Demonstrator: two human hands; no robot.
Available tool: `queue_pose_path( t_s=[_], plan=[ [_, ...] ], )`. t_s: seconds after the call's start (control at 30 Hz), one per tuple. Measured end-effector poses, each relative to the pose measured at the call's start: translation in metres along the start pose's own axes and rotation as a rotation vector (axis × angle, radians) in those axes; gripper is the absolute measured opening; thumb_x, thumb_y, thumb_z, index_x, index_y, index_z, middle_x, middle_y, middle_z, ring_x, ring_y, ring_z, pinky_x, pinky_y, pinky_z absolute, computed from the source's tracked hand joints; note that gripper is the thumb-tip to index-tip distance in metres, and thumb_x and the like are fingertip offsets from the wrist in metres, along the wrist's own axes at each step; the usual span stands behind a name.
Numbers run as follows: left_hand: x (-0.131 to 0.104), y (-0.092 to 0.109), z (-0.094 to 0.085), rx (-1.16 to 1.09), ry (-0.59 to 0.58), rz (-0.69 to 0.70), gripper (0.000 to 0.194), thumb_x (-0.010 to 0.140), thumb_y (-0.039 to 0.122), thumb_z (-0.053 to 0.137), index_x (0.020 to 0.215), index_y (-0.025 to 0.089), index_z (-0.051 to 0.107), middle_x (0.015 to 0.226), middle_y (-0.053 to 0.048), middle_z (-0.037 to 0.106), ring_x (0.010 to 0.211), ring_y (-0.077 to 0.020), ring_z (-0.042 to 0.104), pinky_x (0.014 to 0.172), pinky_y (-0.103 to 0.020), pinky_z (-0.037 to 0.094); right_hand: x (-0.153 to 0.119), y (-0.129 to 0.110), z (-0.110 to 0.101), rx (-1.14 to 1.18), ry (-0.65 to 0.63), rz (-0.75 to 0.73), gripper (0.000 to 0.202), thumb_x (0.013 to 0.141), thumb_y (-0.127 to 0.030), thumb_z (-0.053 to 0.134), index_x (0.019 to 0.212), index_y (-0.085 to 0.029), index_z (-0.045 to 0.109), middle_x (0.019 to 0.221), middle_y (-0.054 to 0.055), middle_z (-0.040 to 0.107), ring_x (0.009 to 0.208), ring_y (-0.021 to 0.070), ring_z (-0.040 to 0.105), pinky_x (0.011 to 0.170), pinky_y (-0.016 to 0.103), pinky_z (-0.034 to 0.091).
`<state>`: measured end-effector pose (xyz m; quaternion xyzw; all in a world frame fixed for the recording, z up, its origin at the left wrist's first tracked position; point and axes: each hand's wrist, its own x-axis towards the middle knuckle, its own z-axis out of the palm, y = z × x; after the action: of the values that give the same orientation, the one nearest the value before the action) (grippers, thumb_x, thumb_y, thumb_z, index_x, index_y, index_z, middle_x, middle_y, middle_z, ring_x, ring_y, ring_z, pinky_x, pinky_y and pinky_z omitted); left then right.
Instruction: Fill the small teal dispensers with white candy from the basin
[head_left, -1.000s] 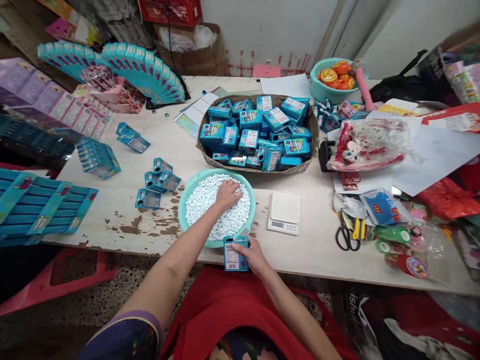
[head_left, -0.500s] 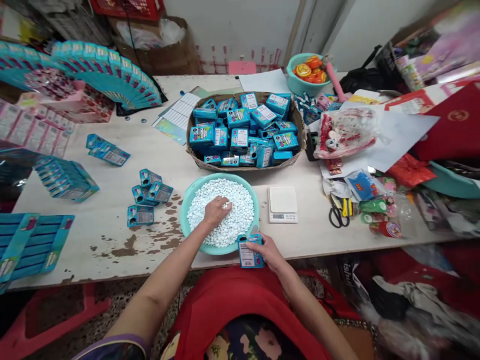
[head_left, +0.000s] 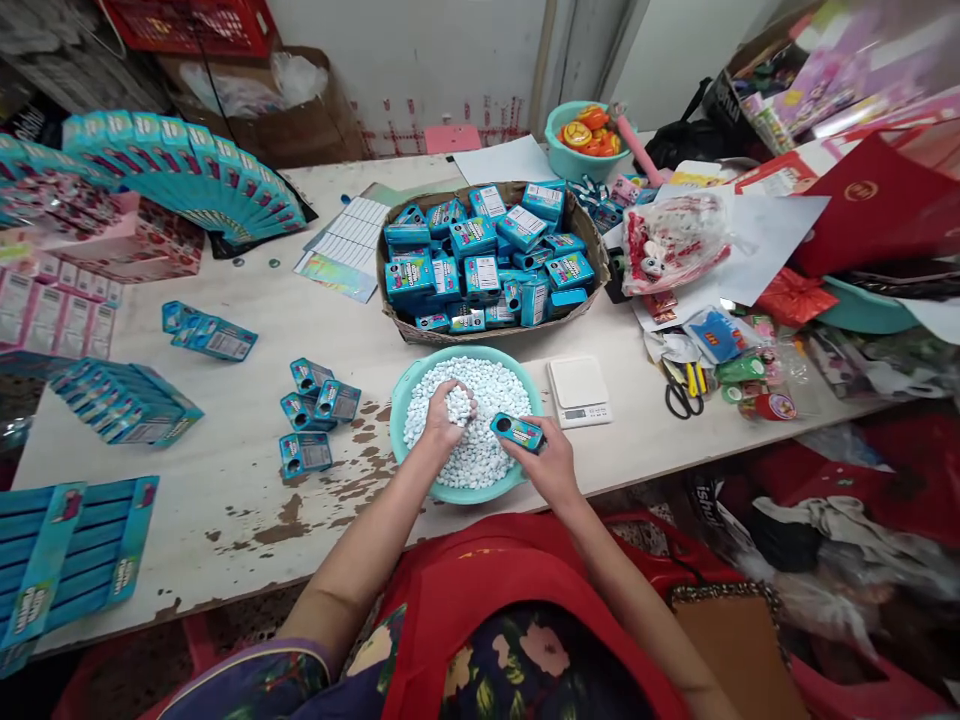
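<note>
My left hand [head_left: 448, 412] is cupped around a heap of small white candies [head_left: 459, 405] just above the mint-green basin [head_left: 400, 400], which is full of the same white pieces [head_left: 480, 468]. In my right hand [head_left: 553, 458] is a small blue printed candy box [head_left: 519, 432], tilted over the basin's right side with a dark round hole showing at its end. Behind the basin stands a cardboard tray [head_left: 491, 335] piled with similar blue boxes [head_left: 472, 237]. Several more blue boxes [head_left: 304, 455] lie loosely to the left of the basin.
A white digital scale [head_left: 580, 385] sits right of the basin. Scissors [head_left: 684, 395], packets and a plastic bag of red-and-white items [head_left: 671, 250] crowd the right. Blue display cartons [head_left: 120, 410] and a fan of packs [head_left: 202, 180] stand left. A bowl of orange toys [head_left: 581, 160] is behind.
My left hand has come up out of the candies with a handful. My right hand has raised the box from the basin's front edge and tipped its top into view. The camera view has shifted.
</note>
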<state>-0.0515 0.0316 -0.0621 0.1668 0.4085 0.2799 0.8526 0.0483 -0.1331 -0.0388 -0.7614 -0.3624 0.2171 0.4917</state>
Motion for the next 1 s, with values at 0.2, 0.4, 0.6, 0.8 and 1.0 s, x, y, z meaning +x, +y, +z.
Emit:
queue_pose_path(
  t_s=[0.2, 0.4, 0.6, 0.8, 1.0],
  plan=[
    [-0.031, -0.001, 0.032, 0.035, -0.19, 0.264, 0.017, 0.07, 0.03, 0.061, 0.067, 0.017, 0.051, 0.061, 0.001, 0.054, 0.053, -0.0114, 0.056, 0.048, -0.022, 0.042, 0.009, -0.008, 0.024, -0.23, -0.046, -0.149, 0.029, 0.073, -0.033, 0.07, 0.098, -0.023, 0.061, 0.095, 0.005, 0.061, 0.093, 0.024, 0.059, 0.08, 0.036, 0.048],
    [-0.031, -0.004, 0.045, 0.094, -0.091, 0.452, 0.02, 0.073, 0.031, 0.062, 0.067, 0.017, 0.049, 0.062, 0.002, 0.054, 0.051, -0.0101, 0.056, 0.052, -0.023, 0.045, 0.02, -0.015, 0.021, -0.266, -0.072, -0.179, 0.028, 0.073, -0.032, 0.069, 0.098, -0.023, 0.06, 0.094, 0.005, 0.062, 0.094, 0.0244, 0.06, 0.08, 0.036, 0.048],
    [-0.023, -0.003, 0.052, 0.143, -0.072, 0.436, 0.024, 0.071, 0.033, 0.065, 0.067, 0.017, 0.047, 0.062, 0.002, 0.055, 0.051, -0.0108, 0.057, 0.049, -0.023, 0.044, 0.029, -0.013, 0.015, -0.236, -0.12, -0.166, 0.028, 0.072, -0.03, 0.07, 0.097, -0.023, 0.061, 0.094, 0.004, 0.062, 0.093, 0.0237, 0.06, 0.079, 0.035, 0.048],
    [-0.02, -0.002, 0.058, 0.18, -0.119, 0.442, 0.021, 0.072, 0.03, 0.063, 0.064, 0.017, 0.048, 0.06, 0.002, 0.054, 0.054, -0.0119, 0.058, 0.051, -0.023, 0.043, 0.03, -0.013, 0.013, -0.184, -0.063, -0.115, 0.03, 0.072, -0.032, 0.071, 0.099, -0.023, 0.061, 0.096, 0.004, 0.062, 0.095, 0.0233, 0.06, 0.082, 0.036, 0.048],
    [-0.027, 0.005, 0.06, 0.219, -0.102, 0.419, 0.018, 0.072, 0.032, 0.062, 0.068, 0.018, 0.053, 0.06, 0.001, 0.054, 0.056, -0.0129, 0.058, 0.054, -0.024, 0.044, 0.029, -0.019, 0.015, -0.15, -0.053, -0.117, 0.029, 0.072, -0.032, 0.071, 0.098, -0.023, 0.061, 0.095, 0.005, 0.062, 0.095, 0.0232, 0.059, 0.085, 0.036, 0.047]
  ],
)
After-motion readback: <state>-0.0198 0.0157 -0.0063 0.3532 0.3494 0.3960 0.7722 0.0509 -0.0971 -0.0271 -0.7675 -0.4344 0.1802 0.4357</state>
